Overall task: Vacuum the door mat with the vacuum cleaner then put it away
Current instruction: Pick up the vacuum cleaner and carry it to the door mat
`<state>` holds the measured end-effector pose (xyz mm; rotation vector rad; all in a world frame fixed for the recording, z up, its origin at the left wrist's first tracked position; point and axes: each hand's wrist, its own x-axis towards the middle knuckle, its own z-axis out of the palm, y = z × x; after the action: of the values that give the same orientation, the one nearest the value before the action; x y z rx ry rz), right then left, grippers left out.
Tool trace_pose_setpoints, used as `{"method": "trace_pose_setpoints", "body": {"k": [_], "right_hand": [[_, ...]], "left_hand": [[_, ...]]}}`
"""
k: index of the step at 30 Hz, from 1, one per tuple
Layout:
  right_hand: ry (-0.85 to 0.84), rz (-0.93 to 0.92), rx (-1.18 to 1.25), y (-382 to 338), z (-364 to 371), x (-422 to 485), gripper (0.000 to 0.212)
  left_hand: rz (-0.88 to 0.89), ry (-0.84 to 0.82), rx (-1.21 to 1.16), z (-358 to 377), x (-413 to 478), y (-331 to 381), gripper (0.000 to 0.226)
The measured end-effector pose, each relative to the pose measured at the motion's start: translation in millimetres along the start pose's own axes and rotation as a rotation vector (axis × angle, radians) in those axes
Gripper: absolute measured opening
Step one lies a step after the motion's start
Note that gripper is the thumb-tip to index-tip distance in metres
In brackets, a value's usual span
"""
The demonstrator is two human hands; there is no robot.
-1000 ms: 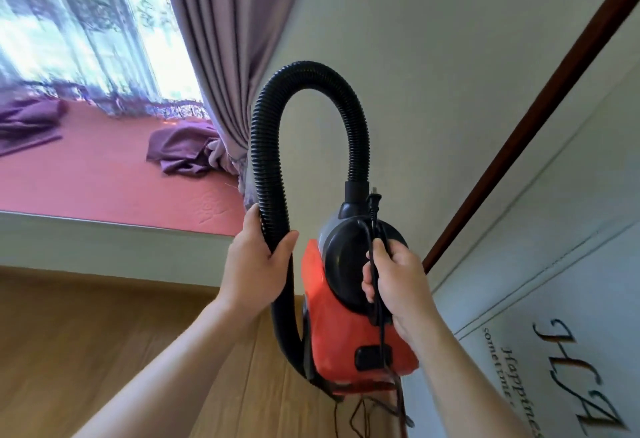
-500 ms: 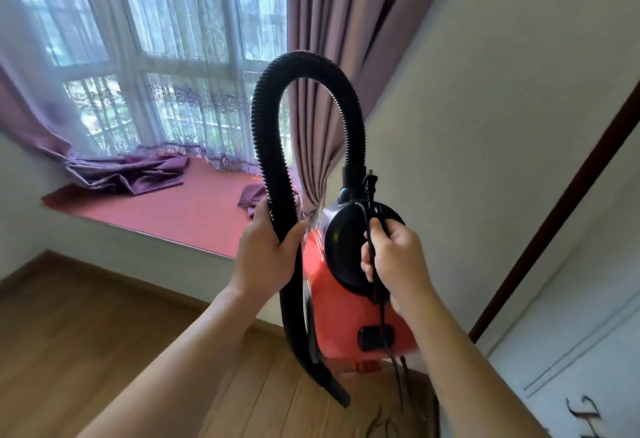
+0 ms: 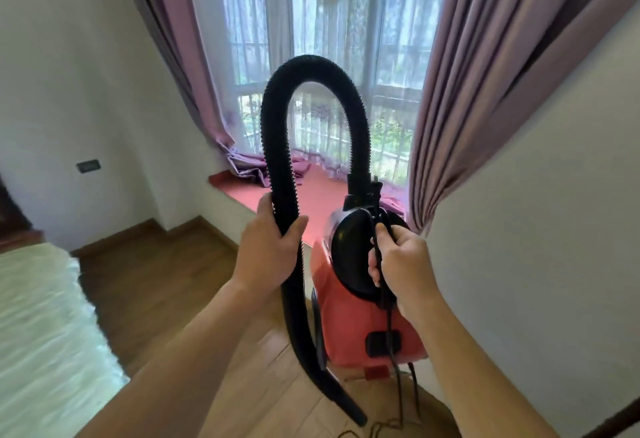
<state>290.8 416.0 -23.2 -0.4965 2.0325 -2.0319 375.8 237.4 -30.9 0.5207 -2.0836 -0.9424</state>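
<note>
Vacuum cleaner (image 3: 360,316): red body hangs upright above the wooden floor (image 3: 145,274), long axis vertical, at 6 o'clock of the right hand (image 3: 401,264), which clamps its top and cord (image 3: 389,326). Hose (image 3: 277,146) arches to 12 o'clock. The left hand (image 3: 268,254), at 9 o'clock, wraps its descending run.

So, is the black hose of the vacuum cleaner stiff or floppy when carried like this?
Probably springy, not limp: the hose holds a smooth arch above the left hand without sagging. Its ribbed surface likely gives good grip. The free nozzle end hangs below the hand, so it may swing while walking.
</note>
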Motion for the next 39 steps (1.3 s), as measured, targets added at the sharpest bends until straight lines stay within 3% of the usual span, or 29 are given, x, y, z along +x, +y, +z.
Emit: {"method": "trace_pose_setpoints", "body": {"k": [24, 39], "right_hand": [[-0.46, -0.038, 0.069, -36.5, 340.4, -139.0, 0.034], [-0.946, -0.035, 0.058, -54.2, 491.7, -243.9, 0.031]], "left_hand": [[-0.098, 0.4, 0.217, -348.8, -79.5, -124.0, 0.042], [-0.306, 0.761, 0.501, -510.1, -190.0, -144.6, 0.033]]}}
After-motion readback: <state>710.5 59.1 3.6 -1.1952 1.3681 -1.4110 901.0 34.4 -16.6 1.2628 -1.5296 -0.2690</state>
